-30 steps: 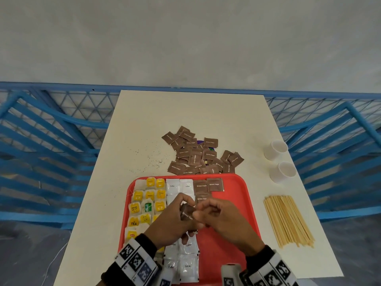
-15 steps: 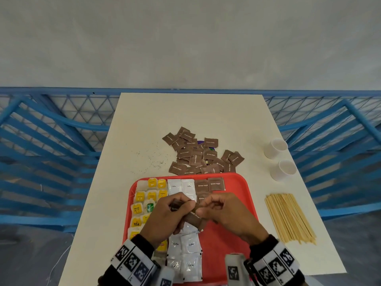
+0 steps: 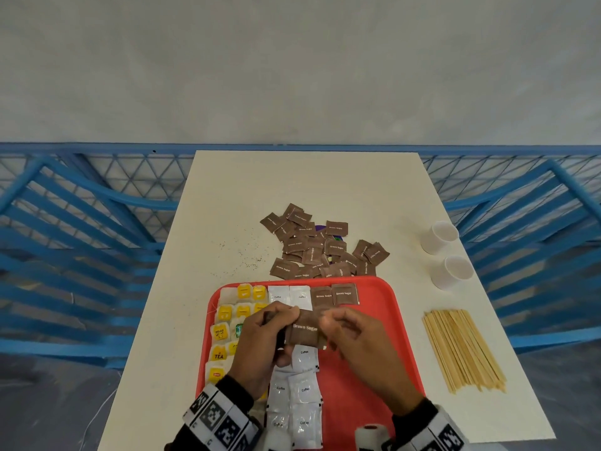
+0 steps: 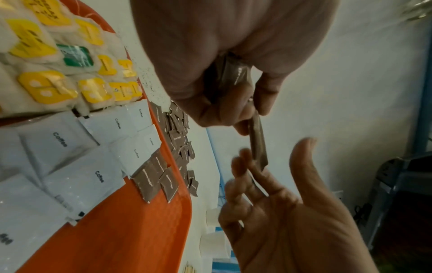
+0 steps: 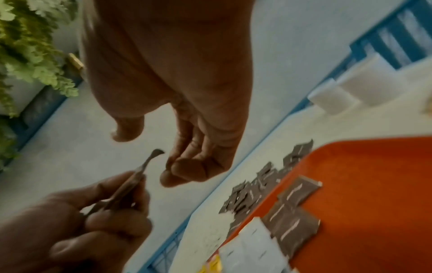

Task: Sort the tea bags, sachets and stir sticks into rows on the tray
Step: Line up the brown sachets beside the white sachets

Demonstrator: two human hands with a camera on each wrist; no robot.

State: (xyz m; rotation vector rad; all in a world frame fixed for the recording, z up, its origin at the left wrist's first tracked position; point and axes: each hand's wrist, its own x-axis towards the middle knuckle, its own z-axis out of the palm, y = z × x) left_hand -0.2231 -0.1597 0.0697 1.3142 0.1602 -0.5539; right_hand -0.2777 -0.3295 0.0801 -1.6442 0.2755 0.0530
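Yellow-tagged paper tea bags [image 3: 232, 323] fill the left rows of the flat red plastic tray [image 3: 387, 323], next come the white "Coffee" paper sachets [image 3: 304, 390] in the middle rows, then two brown "Brown Sugar" paper sachets [image 3: 335, 294] lie flat at the far edge of the tray. Above the middle of the tray the left hand [image 3: 265, 343] pinches a small stack of brown sugar sachets [image 3: 304, 330] between its thumb and curled fingers. The right hand [image 3: 354, 346] is just beside the stack; in the wrist views its thumb stands apart from its fingers, which lie at the stack's free edge, so it is released and grasps nothing. To do this step well, I judge the right hand should slide off only the top sachet, lay it flat below the two brown ones with its text turned the same way, and keep the column straight beside the coffee row. Further right on the cream-white table [image 3: 227, 203] the loose pile of brown sachets [image 3: 318, 249] waits beyond the tray; two white paper cups [image 3: 445, 253] and the bundle of thin wooden stir sticks [image 3: 461, 349] are still outside it. Compared with half a second ago, the held stack is now turned with its "Brown Sugar" print to the head camera, where before it was tilted edge-on, and the right fingers have let go of it.
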